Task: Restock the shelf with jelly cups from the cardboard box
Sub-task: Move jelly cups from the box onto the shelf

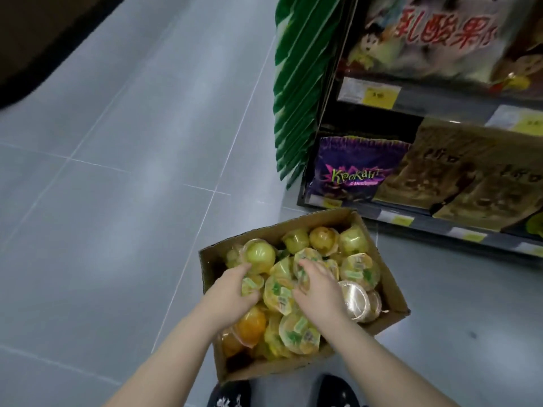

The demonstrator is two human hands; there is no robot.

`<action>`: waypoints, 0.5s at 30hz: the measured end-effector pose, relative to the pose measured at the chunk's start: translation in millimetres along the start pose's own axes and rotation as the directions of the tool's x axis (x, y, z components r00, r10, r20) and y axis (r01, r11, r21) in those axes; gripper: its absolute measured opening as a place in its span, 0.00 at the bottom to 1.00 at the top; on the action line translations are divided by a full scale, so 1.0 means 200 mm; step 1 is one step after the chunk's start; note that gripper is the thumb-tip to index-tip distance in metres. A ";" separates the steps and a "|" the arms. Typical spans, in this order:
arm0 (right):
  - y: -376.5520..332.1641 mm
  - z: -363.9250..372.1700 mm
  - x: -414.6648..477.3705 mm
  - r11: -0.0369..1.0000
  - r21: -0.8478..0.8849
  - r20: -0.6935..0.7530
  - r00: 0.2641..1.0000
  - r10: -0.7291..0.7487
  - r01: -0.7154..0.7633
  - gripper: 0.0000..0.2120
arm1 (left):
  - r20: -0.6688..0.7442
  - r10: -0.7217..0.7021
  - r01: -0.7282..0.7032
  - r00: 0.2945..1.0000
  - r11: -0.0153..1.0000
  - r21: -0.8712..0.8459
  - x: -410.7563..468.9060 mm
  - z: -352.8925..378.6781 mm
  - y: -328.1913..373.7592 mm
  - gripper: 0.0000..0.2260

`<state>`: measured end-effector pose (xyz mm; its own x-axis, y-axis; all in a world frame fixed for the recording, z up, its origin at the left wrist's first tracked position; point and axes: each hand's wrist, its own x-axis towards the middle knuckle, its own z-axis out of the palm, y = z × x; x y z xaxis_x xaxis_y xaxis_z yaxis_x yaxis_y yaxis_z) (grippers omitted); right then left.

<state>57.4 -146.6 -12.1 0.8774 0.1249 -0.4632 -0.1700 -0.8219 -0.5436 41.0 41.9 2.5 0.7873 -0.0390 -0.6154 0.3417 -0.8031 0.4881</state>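
As arms reach down, L hand (232, 292) & R hand (317, 287) grip jelly cups (280, 292).

Grey tiled floor (117, 201), pale grout lines. Green-striped packets (296, 92) hang in a row beside a purple bag (355, 168) and tan bags (458, 183); above, a pale bag with red characters (435, 33), a yellow price tag (379, 95) below it. Black patterned shoes (232, 395) at bottom edge.

Price tags (380, 96) too blurred to read; shoes (230, 395) cut off at bottom; shelf (435, 229) runs off right edge.
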 end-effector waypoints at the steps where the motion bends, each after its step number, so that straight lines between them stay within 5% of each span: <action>1: 0.02 0.06 0.05 1.000 -0.010 0.008 1.000 -0.026 0.026 0.28 | 0.025 0.007 -0.007 1.000 0.999 0.036 0.05 0.05 -0.03 0.28; 9: 0.11 0.18 0.29 0.952 -0.165 0.012 0.966 -0.258 0.256 0.25 | 0.214 -0.045 -0.084 0.976 0.825 0.559 0.21 0.35 -0.19 0.32; 15: 0.33 0.06 0.20 0.983 -0.131 -0.090 0.986 -0.139 0.126 0.24 | 0.137 -0.023 -0.083 0.990 0.695 0.715 0.18 0.51 -0.23 0.39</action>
<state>76.4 -189.7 -75.2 0.9292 0.1872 -0.3187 0.0023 -0.8652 -0.5014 1.0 17.5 -105.7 0.7015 -0.1019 -0.7054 -0.1948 -0.9795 -0.0522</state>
